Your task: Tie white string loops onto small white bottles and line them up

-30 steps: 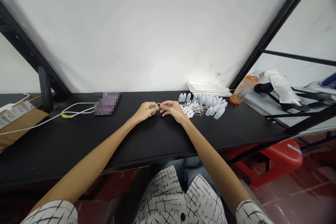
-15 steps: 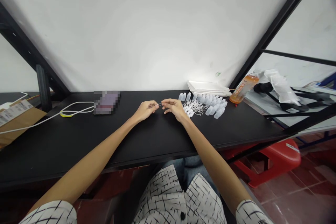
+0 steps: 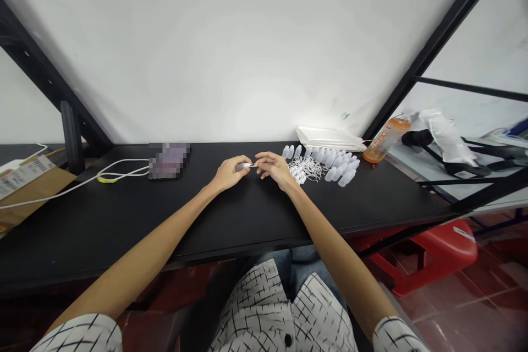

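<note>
Near the middle of the black table [image 3: 243,214], my left hand [image 3: 229,174] pinches a small white piece [image 3: 246,165] between thumb and fingers. Just right of it, my right hand [image 3: 275,169] has its fingertips closed on a thin pale strand [image 3: 254,164] that runs from the piece. The two hands are a small gap apart, and the join of strand and piece is too small to make out. Beside my right hand lies a heap of white cord loops [image 3: 309,168], with small white pieces [image 3: 300,177] in front. Rows of translucent white tag-like pieces [image 3: 343,168] lie around the heap.
A stack of thin white sheets [image 3: 328,138] lies against the wall, with an orange drink bottle [image 3: 386,137] leaning beside it. At left are a pixelated phone-like object [image 3: 169,161], a white cable [image 3: 124,161] and a cardboard package [image 3: 35,192]. A red stool [image 3: 447,247] stands below right.
A small white piece now shows in my left fingertips, where only a thin strand was visible before. Both hands stay in nearly the same place, and the view has shifted slightly.
</note>
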A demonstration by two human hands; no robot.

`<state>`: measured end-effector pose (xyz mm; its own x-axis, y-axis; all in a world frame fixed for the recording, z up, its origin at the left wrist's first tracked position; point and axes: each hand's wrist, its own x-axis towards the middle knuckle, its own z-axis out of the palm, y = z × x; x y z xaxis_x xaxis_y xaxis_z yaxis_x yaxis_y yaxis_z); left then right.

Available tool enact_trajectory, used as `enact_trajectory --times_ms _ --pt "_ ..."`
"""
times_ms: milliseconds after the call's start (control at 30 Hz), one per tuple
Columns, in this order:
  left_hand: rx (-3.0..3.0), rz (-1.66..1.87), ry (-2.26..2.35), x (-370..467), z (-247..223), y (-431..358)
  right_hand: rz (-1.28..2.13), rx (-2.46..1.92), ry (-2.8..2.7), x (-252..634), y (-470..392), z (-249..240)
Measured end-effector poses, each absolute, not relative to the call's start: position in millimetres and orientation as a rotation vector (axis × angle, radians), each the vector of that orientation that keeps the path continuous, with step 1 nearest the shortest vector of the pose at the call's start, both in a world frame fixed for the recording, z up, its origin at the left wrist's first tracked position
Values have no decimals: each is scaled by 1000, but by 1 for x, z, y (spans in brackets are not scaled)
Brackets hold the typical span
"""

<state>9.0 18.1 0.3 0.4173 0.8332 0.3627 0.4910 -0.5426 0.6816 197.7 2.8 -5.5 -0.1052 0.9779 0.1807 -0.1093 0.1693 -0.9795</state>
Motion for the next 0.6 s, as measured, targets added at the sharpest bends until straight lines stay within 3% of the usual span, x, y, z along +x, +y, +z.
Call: enact_trajectory --times_ms 600 --pt "2243 888 1154 10 1 16 1225 -974 -1312 197 1 -5"
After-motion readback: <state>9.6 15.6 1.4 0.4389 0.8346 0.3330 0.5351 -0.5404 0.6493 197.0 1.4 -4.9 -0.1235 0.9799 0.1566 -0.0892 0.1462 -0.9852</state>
